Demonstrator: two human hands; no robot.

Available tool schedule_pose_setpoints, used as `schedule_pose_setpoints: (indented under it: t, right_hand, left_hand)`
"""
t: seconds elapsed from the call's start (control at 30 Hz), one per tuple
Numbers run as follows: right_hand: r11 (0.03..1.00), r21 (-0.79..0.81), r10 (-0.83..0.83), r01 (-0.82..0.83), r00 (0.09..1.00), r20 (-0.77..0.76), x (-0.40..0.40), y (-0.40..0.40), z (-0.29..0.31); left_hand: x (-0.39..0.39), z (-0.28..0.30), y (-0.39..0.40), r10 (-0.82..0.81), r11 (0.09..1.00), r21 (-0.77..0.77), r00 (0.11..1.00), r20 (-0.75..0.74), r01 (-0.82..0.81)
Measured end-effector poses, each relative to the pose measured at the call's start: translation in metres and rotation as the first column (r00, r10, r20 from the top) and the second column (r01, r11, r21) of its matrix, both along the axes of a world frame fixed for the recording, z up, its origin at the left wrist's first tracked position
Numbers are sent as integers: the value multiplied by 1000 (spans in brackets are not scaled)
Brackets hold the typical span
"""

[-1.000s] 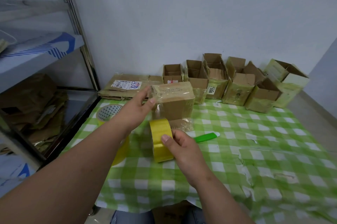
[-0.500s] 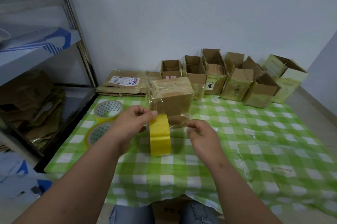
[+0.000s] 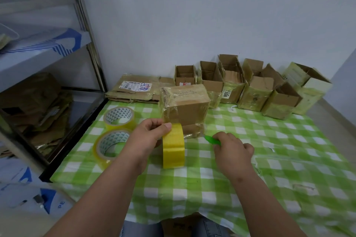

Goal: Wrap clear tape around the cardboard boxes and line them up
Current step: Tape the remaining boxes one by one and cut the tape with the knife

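From the head view, a tape-wrapped cardboard box (image 3: 185, 109) stands at the middle of the checked worktop (image 3: 289, 159), just in front of a row of open boxes (image 3: 250, 86) lined along the far wall. The left hand (image 3: 148, 136) grips the upright yellow tape roll (image 3: 173, 146), thumb on its top edge, just near of the box. The right hand (image 3: 231, 148) curls round a green cutter (image 3: 212, 139) whose tip reaches the box's lower right corner.

The step looks like severing the tape. To do it well, keep the strip taut with the roll hand, cut close to the box, then press the loose end flat.

Two spare rolls (image 3: 115, 130) lie to the left.
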State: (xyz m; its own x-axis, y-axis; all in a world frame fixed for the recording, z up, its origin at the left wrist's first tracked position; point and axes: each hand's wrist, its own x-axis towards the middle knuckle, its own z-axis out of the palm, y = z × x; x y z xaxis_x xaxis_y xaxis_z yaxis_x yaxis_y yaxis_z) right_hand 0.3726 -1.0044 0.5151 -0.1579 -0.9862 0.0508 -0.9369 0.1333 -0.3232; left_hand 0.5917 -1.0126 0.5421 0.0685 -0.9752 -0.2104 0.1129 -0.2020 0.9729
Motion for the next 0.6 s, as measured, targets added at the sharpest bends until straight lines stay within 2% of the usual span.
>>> schedule_pose_setpoints:
  t: [0.1, 0.27, 0.33, 0.43, 0.6]
  right_hand:
    - [996, -87, 44, -29, 985, 168, 8, -1, 18]
    - [951, -248, 259, -186, 917, 304, 26, -5, 54]
    - [937, -242, 317, -252, 905, 285, 35, -6, 64]
    - [920, -188, 375, -344, 911, 172, 47, -8, 74]
    - [911, -143, 402, -387, 911, 90, 58, -12, 79]
  left_hand:
    - [-1, -1, 1, 9, 1000, -6, 1000, -5, -9]
    - [-3, -3, 3, 46, 998, -43, 999, -17, -47]
    - [-4, -4, 4, 49, 997, -63, 999, -14, -50]
    - [-4, -7, 4, 58, 994, -91, 998, -4, -58]
    - [-3, -10, 4, 58, 992, -114, 998, -10, -59]
